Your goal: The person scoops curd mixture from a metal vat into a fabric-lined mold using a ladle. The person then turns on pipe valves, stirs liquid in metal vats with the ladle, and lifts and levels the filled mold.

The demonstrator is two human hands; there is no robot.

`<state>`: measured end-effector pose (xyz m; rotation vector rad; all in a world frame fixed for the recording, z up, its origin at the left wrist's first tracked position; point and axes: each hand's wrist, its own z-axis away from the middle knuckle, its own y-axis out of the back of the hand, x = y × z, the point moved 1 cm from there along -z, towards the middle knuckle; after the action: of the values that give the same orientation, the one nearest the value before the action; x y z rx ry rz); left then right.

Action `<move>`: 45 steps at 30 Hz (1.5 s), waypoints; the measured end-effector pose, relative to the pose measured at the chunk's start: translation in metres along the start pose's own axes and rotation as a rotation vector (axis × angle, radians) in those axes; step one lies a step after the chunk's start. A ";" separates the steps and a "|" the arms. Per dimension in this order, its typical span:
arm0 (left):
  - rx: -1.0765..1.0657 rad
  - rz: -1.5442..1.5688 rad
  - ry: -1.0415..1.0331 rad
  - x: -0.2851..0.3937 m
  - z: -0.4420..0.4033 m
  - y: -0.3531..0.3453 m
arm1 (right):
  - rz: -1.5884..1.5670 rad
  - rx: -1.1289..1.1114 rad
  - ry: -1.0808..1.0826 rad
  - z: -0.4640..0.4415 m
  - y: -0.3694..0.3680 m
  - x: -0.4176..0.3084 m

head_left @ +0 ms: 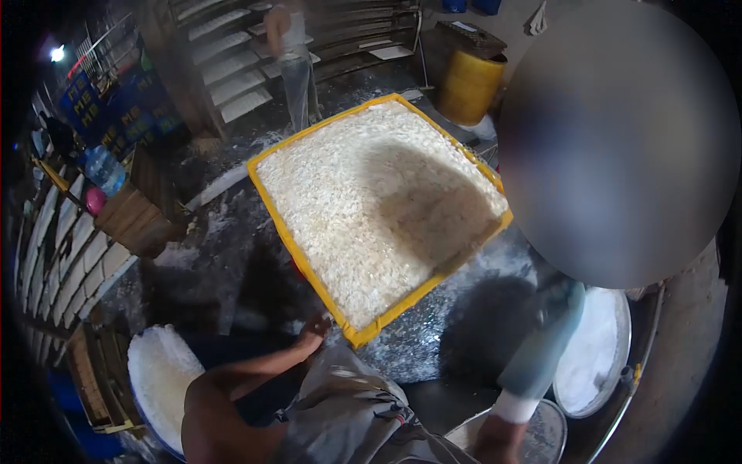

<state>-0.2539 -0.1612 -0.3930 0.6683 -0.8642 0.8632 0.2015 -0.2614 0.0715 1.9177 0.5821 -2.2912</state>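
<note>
A large square tray (295, 251) with a yellow rim spans the middle of the head view, filled with small white flakes or pieces. My left hand (313, 332) is at its near corner, with fingers curled against the yellow edge. Of the grip, the part under the rim is hidden. At the lower right an arm (541, 340) in a pale greenish sleeve with a white band reaches up toward a blurred area; I cannot make out whose arm it is. My right hand does not show clearly anywhere. A dark shadow falls across the white pieces on the right.
On the left, a round tub (158, 371) holds white material; another round basin (591, 356) with white contents stands at right. A yellow drum (470, 89) is behind. A person (294, 62) stands by the racks (232, 73). Wooden crates (135, 209) and a pipe (638, 379) flank the sides.
</note>
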 end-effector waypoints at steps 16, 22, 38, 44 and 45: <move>-0.920 -0.802 -0.661 0.257 0.063 -0.362 | -0.384 1.174 -0.613 0.273 0.447 0.274; -0.808 -1.089 -1.546 0.315 0.123 -0.651 | -0.421 1.309 -0.922 0.301 0.566 0.367; -0.665 -1.480 -1.225 0.358 0.138 -0.654 | -0.474 1.092 -1.221 0.233 0.662 0.613; -0.447 -1.565 -1.331 0.375 0.111 -0.612 | -0.617 0.977 -1.110 0.181 0.626 0.669; -0.389 -1.566 -1.379 0.377 0.109 -0.608 | -0.639 0.963 -1.107 0.170 0.621 0.673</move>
<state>0.3643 -0.4097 -0.1113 1.2568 -1.2212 -1.3292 0.1023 -0.7810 -0.6946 0.1311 -0.1480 -3.8694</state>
